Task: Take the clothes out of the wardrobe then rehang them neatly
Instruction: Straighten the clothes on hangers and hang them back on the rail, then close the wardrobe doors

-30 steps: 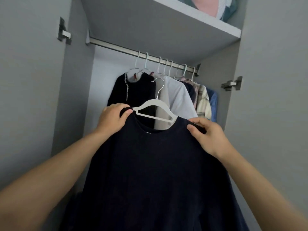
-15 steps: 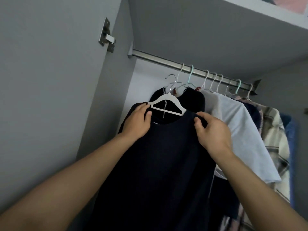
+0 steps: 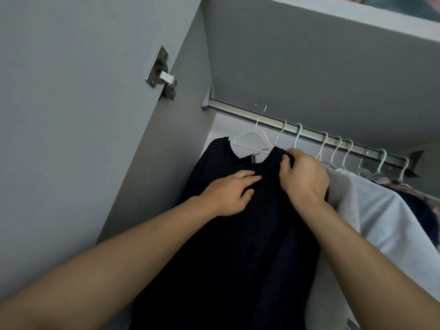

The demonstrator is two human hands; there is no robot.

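1. Nearest, we see the left hand (image 3: 229, 192) resting flat on the chest of the dark top (image 3: 228, 246), fingers straight.
2. The right hand (image 3: 304, 176) pinches the top's right shoulder, fingers curled round the fabric.
3. The top hangs on a white hanger (image 3: 252, 136) (its hook at the rail; contact unclear).
4. Behind, the metal rail (image 3: 307, 132) carries further hangers and a pale shirt (image 3: 385, 220).
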